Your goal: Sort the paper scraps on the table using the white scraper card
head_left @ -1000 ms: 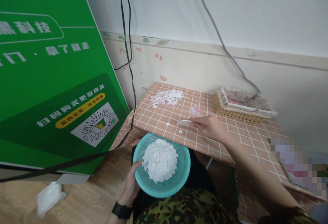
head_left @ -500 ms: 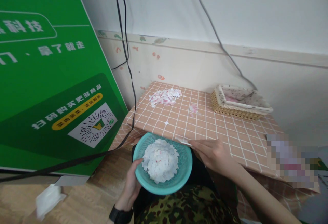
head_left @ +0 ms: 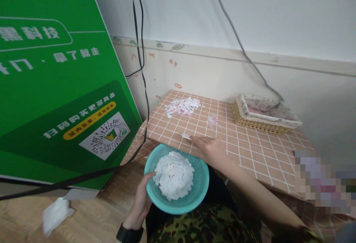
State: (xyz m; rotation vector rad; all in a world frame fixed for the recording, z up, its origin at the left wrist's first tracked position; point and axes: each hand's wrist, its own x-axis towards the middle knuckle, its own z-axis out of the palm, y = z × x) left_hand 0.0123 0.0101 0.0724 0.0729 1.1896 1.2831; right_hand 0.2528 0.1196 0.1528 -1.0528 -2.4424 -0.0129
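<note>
- Your left hand [head_left: 141, 198] grips one turquoise plastic colander [head_left: 204, 188] at its left rim, thumb on top, the fingers mostly hidden by the bowl.
- Inside that colander sits one rounded heap of white paper scraps [head_left: 174, 176], a few pink flecks near its middle; the scraps overlap too much for you to count singly.
- Your right hand [head_left: 210, 150] pinches one flat white piece [head_left: 186, 136] between thumb and fingers over the table's near edge, just beyond the colander; it is perhaps card or plastic, being small and partly covered.
- On the one table [head_left: 247, 150], under a brown checked cloth, you have one loose pile of white-and-pink scraps [head_left: 182, 107] at the far left and one pink patch [head_left: 213, 120] to its right.
- One cloth-lined wicker basket [head_left: 260, 125] stands farther right, near the wall.
- To your left is one green sign panel [head_left: 91, 65] bearing one QR code [head_left: 105, 135].
</note>
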